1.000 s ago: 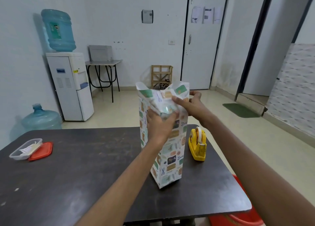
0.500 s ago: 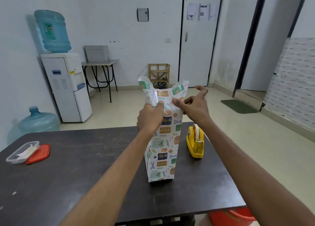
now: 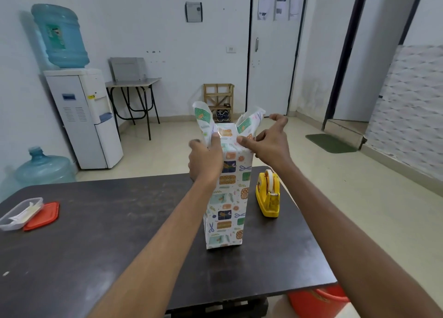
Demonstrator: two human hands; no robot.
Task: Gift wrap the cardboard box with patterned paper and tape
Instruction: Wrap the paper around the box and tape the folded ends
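On the dark table [image 3: 96,233], beside the tape dispenser [image 3: 268,197], the wrapped box [image 3: 227,202] is standing upright, the left hand [image 3: 206,161] gripping its top while the spread-fingered right hand [image 3: 271,147] is thumbing down thin, likely tear-prone paper [image 3: 249,123], probably best pinched at the stiff corners.

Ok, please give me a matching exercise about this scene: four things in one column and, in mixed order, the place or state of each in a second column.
Column A
1 wrapped box
2 tape dispenser
3 red lid
4 green mat

Column B
a on the floor, far right
b near the left edge of the table
c standing upright, mid-table
d yellow, just right of the wrapped box

Pairs: 1-c; 2-d; 3-b; 4-a
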